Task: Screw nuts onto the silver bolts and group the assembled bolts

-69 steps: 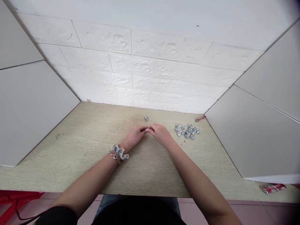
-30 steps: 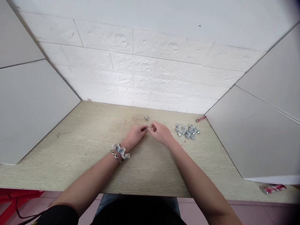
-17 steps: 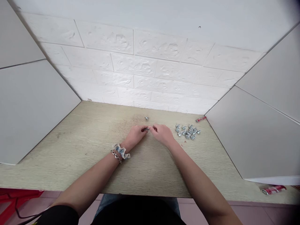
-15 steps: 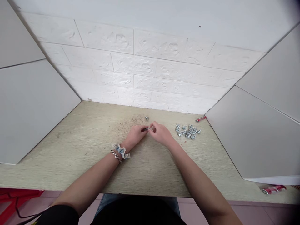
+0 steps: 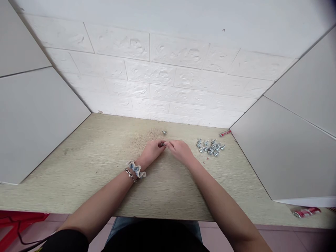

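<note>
My left hand (image 5: 152, 150) is closed, its thumb and fingers pinching a small metal screw (image 5: 162, 144) just above the wooden tabletop. Against it, my right hand (image 5: 180, 150) has its thumb and index finger pressed together on the end of the same screw, which the fingers mostly cover. Just behind the hands lies a single silver screw (image 5: 164, 132) with a wide washer-like head. To the right of my right hand sits a loose pile of similar silver screws (image 5: 211, 148).
White panels stand on both sides, and a white brick-patterned wall (image 5: 162, 73) closes off the back. A red battery (image 5: 225, 133) lies by the right panel's back corner, another red battery (image 5: 306, 212) near the front right. Reddish crumbs are scattered behind my left hand.
My right thumb and index finger have closed from a rounded, looser hold to a tight pinch at the screw. My left hand has barely moved.
</note>
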The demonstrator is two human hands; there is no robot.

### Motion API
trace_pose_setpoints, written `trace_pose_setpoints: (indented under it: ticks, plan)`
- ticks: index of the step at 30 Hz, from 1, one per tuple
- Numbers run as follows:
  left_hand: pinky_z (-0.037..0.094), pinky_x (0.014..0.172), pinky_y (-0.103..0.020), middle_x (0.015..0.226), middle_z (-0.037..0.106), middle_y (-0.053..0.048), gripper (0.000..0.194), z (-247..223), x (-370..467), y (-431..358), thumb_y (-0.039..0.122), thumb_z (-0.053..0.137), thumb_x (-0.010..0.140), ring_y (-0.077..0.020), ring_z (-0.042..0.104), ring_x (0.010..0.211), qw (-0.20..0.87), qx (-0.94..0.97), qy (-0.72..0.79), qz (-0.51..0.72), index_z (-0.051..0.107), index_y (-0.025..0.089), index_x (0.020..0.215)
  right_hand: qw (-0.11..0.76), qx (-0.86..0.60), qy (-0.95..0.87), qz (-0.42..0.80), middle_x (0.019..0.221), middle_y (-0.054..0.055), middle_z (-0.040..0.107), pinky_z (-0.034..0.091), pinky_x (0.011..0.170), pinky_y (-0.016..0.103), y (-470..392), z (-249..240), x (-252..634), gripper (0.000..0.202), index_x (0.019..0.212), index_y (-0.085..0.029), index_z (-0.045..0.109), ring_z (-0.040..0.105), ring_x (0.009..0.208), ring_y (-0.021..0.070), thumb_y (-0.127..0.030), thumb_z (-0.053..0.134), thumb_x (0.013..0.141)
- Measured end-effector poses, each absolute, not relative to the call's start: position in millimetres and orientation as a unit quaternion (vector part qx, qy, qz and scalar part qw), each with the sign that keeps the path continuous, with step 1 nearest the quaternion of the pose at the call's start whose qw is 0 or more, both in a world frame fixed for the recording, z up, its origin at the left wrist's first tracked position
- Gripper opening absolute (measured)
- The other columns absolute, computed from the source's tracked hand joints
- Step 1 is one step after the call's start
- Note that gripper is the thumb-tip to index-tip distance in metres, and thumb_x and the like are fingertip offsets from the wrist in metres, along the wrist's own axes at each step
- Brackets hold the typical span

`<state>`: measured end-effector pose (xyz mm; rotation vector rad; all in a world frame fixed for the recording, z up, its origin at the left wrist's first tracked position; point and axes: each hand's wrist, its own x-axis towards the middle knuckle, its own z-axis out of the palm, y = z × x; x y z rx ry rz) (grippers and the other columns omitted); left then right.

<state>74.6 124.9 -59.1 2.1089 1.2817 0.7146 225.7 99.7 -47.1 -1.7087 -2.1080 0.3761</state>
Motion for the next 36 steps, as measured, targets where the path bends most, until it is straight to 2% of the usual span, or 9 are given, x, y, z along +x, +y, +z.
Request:
trace_pose_setpoints:
  ticks: [3, 8, 9, 13, 16, 20, 25, 29, 36]
  plan:
    - [0.041, 0.067, -0.025, 0.074, 0.065, -0.002, 0.028, -59.2, 75.3, 124.9, 0.029, 0.049, 0.076, -0.0134, 0.055, 0.064, 0.270, 0.783, 0.494, 0.263, 0.066, 0.017, 0.095, 0.217, -0.661, -0.704, 0.141, 0.053, 0.003, 0.051, 0.027, 0.052, 0.024, 97.7, -42.7, 228.4, 0.056, 0.053, -0.016, 0.048, 0.047, 0.054, 0.0124, -0.048, 0.020, 0.089]
    - [0.040, 0.065, -0.024, 0.080, 0.066, -0.002, 0.029, -56.8, 75.1, 124.2, 0.029, 0.048, 0.076, -0.0141, 0.056, 0.068, 0.292, 0.788, 0.472, 0.267, 0.065, 0.020, 0.099, 0.322, -0.557, -0.738, 0.206, 0.071, -0.001, 0.057, 0.035, 0.059, 0.020, 101.6, -44.9, 229.3, 0.017, 0.087, -0.018, 0.055, 0.049, 0.063, 0.0093, -0.030, 0.045, 0.081]
    - [0.040, 0.065, -0.024, 0.081, 0.066, -0.001, 0.029, -56.0, 74.9, 124.0, 0.028, 0.048, 0.077, -0.0142, 0.057, 0.069, 0.299, 0.788, 0.466, 0.269, 0.065, 0.021, 0.099, 0.324, -0.537, -0.748, 0.216, 0.076, -0.001, 0.058, 0.037, 0.062, 0.020, 102.9, -46.7, 228.7, 0.017, 0.092, -0.018, 0.055, 0.050, 0.066, 0.0092, -0.024, 0.048, 0.078]
    - [0.041, 0.068, -0.024, 0.084, 0.066, -0.002, 0.027, -53.8, 74.7, 123.0, 0.027, 0.048, 0.076, -0.0152, 0.057, 0.073, 0.305, 0.789, 0.461, 0.269, 0.065, 0.020, 0.096, 0.308, -0.516, -0.767, 0.225, 0.085, 0.001, 0.059, 0.039, 0.068, 0.020, 105.6, -51.3, 227.0, 0.018, 0.094, -0.019, 0.056, 0.052, 0.074, 0.0091, -0.018, 0.048, 0.077]
    - [0.041, 0.068, -0.025, 0.085, 0.066, -0.003, 0.029, -54.6, 75.8, 121.9, 0.029, 0.047, 0.077, -0.0157, 0.057, 0.073, 0.302, 0.795, 0.460, 0.258, 0.065, 0.019, 0.098, 0.248, -0.559, -0.766, 0.198, 0.082, 0.002, 0.060, 0.037, 0.065, 0.022, 103.7, -48.8, 228.0, 0.016, 0.086, -0.019, 0.057, 0.053, 0.074, 0.0113, -0.029, 0.045, 0.084]
    - [0.040, 0.066, -0.024, 0.077, 0.066, -0.002, 0.027, -56.0, 77.5, 120.7, 0.029, 0.048, 0.077, -0.0144, 0.056, 0.067, 0.288, 0.788, 0.477, 0.262, 0.065, 0.018, 0.095, 0.161, -0.643, -0.736, 0.136, 0.067, 0.007, 0.059, 0.030, 0.055, 0.025, 99.8, -43.5, 229.4, 0.048, 0.066, -0.017, 0.056, 0.052, 0.065, 0.0150, -0.045, 0.025, 0.090]
    - [0.039, 0.065, -0.024, 0.079, 0.066, -0.002, 0.028, -52.8, 77.3, 119.3, 0.026, 0.047, 0.077, -0.0142, 0.056, 0.067, 0.290, 0.798, 0.461, 0.258, 0.065, 0.019, 0.098, 0.245, -0.590, -0.746, 0.190, 0.071, -0.001, 0.057, 0.032, 0.055, 0.021, 99.8, -43.9, 228.0, 0.016, 0.091, -0.020, 0.052, 0.049, 0.063, 0.0110, -0.030, 0.046, 0.080]
    - [0.039, 0.067, -0.025, 0.087, 0.066, -0.002, 0.031, -52.3, 76.6, 119.2, 0.021, 0.045, 0.078, -0.0157, 0.057, 0.073, 0.290, 0.801, 0.453, 0.263, 0.063, 0.020, 0.102, 0.255, -0.555, -0.764, 0.209, 0.077, -0.001, 0.057, 0.034, 0.060, 0.021, 100.7, -46.3, 226.4, 0.021, 0.096, -0.020, 0.054, 0.049, 0.067, 0.0105, -0.020, 0.045, 0.077]
    - [0.039, 0.068, -0.025, 0.088, 0.066, -0.003, 0.032, -53.3, 77.2, 119.0, 0.019, 0.044, 0.079, -0.0166, 0.057, 0.074, 0.250, 0.816, 0.459, 0.246, 0.063, 0.019, 0.104, 0.242, -0.557, -0.770, 0.194, 0.080, -0.001, 0.058, 0.033, 0.061, 0.022, 99.2, -46.1, 225.1, 0.019, 0.094, -0.020, 0.054, 0.049, 0.069, 0.0108, -0.021, 0.043, 0.079]
